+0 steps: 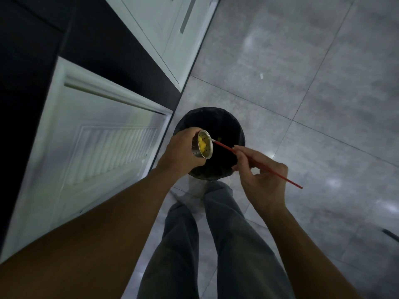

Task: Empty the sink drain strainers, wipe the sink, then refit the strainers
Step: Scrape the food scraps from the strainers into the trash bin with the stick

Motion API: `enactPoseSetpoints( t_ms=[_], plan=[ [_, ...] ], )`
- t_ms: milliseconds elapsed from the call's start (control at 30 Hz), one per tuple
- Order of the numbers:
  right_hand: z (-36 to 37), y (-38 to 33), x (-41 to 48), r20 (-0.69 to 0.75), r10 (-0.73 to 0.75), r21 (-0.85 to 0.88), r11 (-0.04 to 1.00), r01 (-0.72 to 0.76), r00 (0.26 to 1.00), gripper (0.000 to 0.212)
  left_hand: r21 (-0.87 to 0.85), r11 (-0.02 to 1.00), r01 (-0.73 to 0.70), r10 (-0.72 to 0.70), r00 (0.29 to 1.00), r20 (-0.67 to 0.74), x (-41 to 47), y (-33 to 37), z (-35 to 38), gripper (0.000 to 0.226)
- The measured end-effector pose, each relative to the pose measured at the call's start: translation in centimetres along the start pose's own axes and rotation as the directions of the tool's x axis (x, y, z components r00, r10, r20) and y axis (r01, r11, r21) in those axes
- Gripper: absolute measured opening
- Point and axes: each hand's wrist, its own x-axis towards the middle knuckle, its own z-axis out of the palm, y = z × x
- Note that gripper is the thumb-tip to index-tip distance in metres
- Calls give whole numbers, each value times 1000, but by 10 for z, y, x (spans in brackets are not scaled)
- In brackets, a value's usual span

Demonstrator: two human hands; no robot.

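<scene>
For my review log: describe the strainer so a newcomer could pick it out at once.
Start at the round black bin on the grey tiled floor. Above its near-left rim, the left hand holds the strainer, tilted on its side. It is the only shiny perforated metal cup, with yellow scraps inside and a red stick from the right hand poking in.

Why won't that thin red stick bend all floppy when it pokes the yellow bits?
The red stick looks stiff: it stays straight from the right hand to its tip inside the metal strainer. It is probably light, since fingertips alone hold it. Being so thin, it might snap if pushed hard.
</scene>
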Motion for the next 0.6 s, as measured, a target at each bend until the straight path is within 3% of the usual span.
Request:
enactPoseSetpoints(
  t_ms=[167,467,600],
  plan=[
    [10,-6,-1,122,-53,9,999,53,991,21,3,1000,-26,26,1000,9,1,8,-3,83],
    [6,0,5,6,20,-36,999,-20,1000,23,48,999,-12,11,1000,4,4,9,-9,81],
    [4,0,8,50,-24,25,999,23,998,22,49,998,-27,26,999,21,8,13,-11,81]
  ],
)
